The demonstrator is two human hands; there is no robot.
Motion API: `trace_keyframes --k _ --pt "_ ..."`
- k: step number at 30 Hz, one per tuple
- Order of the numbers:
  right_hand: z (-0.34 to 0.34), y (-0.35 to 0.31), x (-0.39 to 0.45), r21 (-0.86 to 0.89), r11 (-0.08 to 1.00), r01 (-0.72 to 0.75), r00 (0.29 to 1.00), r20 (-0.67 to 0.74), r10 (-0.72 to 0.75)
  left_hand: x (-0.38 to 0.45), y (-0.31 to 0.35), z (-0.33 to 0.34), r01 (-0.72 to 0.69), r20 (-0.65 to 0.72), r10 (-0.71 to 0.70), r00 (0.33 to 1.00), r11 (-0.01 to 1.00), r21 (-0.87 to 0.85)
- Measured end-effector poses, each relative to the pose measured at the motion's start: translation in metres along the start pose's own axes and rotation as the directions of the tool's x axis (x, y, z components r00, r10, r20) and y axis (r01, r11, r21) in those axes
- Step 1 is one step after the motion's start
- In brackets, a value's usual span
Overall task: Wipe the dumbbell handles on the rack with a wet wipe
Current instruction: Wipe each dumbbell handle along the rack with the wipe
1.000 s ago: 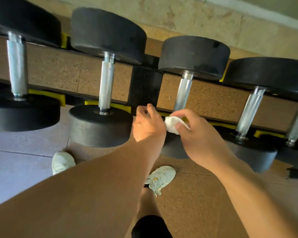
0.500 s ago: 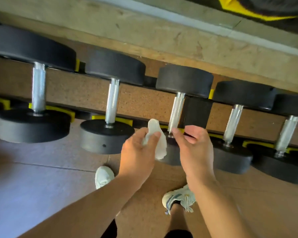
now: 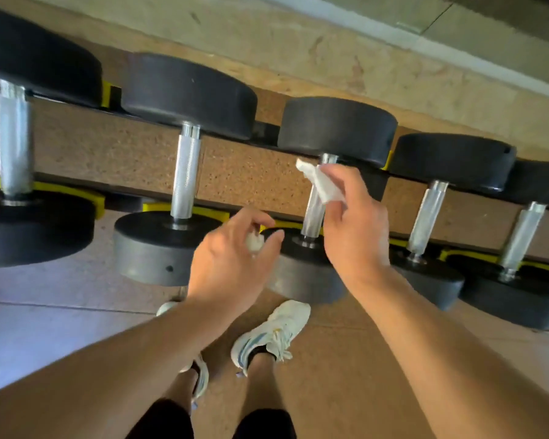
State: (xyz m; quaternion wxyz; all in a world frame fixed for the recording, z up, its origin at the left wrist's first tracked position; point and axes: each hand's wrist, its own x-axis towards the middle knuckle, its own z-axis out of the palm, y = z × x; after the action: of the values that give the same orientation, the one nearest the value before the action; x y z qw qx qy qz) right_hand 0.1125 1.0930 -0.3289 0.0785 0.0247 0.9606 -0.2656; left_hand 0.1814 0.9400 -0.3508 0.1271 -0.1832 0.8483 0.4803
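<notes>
Several black dumbbells with silver knurled handles lie across a rack with yellow cradles (image 3: 210, 212). My right hand (image 3: 355, 223) pinches a white wet wipe (image 3: 324, 183) and holds it against the upper part of the third dumbbell's handle (image 3: 313, 217). My left hand (image 3: 232, 264) hovers lower left of it, over that dumbbell's near head (image 3: 301, 274), with a small white wad (image 3: 254, 242) between curled fingers and thumb. The second handle (image 3: 187, 172) and the fourth handle (image 3: 425, 217) are bare.
A first dumbbell's handle (image 3: 13, 137) is at the far left and a fifth handle (image 3: 520, 236) at the far right. My white shoes (image 3: 273, 331) stand on the brown floor just below the rack. A pale wall base (image 3: 330, 42) runs behind the rack.
The wipe went from my left hand to my right hand, which rose with it onto the third handle. My left hand dropped back, keeping a small white wad.
</notes>
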Motion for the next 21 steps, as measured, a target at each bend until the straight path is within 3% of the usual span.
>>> trace_keyframes --k 2,5,6,7,8,10,11,12,14,17,19,21 --pt "0.010 0.019 0.026 -0.071 0.997 0.033 0.996 0.082 -0.027 0.017 -0.002 -0.002 -0.029 0.044 0.024 0.999 0.993 0.118" --pt "0.022 0.029 0.050 0.099 0.993 -0.062 0.989 0.137 0.048 0.031 -0.002 0.008 0.012 0.062 -0.025 0.998 0.978 0.206" --pt "0.021 0.028 0.053 0.109 0.994 -0.022 0.994 0.113 0.010 0.034 -0.001 0.018 0.065 0.047 -0.075 0.996 0.978 0.200" --pt "0.018 0.026 0.053 0.062 0.991 0.117 0.990 0.074 -0.122 0.038 0.003 0.031 0.157 0.022 -0.162 0.986 0.976 0.153" --pt "0.014 0.024 0.053 -0.008 0.944 0.329 0.943 0.061 -0.328 0.042 0.008 0.044 0.289 -0.006 -0.289 0.957 0.955 0.065" --pt "0.010 0.032 0.061 -0.142 0.672 0.727 0.687 0.181 -0.704 0.052 0.020 0.066 0.544 -0.050 -0.557 0.829 0.824 -0.155" --pt "0.011 0.042 0.068 -0.224 0.523 0.822 0.569 0.300 -0.766 0.055 0.024 0.075 0.612 -0.066 -0.640 0.765 0.756 -0.234" --pt "0.011 0.051 0.073 -0.303 0.444 0.843 0.537 0.433 -0.724 0.057 0.026 0.082 0.640 -0.088 -0.681 0.727 0.719 -0.272" --pt "0.013 0.068 0.078 -0.371 0.422 0.827 0.560 0.604 -0.567 0.053 0.029 0.091 0.619 -0.182 -0.673 0.717 0.735 -0.276" --pt "0.013 0.079 0.076 -0.314 0.410 0.857 0.507 0.663 -0.551 0.050 0.023 0.098 0.564 -0.306 -0.655 0.691 0.753 -0.338" --pt "0.014 0.081 0.066 -0.248 0.454 0.856 0.489 0.674 -0.554 0.050 0.023 0.100 0.543 -0.335 -0.660 0.673 0.748 -0.382" --pt "0.016 0.083 0.045 -0.152 0.580 0.800 0.501 0.701 -0.507 0.049 0.024 0.099 0.538 -0.358 -0.657 0.664 0.752 -0.382"
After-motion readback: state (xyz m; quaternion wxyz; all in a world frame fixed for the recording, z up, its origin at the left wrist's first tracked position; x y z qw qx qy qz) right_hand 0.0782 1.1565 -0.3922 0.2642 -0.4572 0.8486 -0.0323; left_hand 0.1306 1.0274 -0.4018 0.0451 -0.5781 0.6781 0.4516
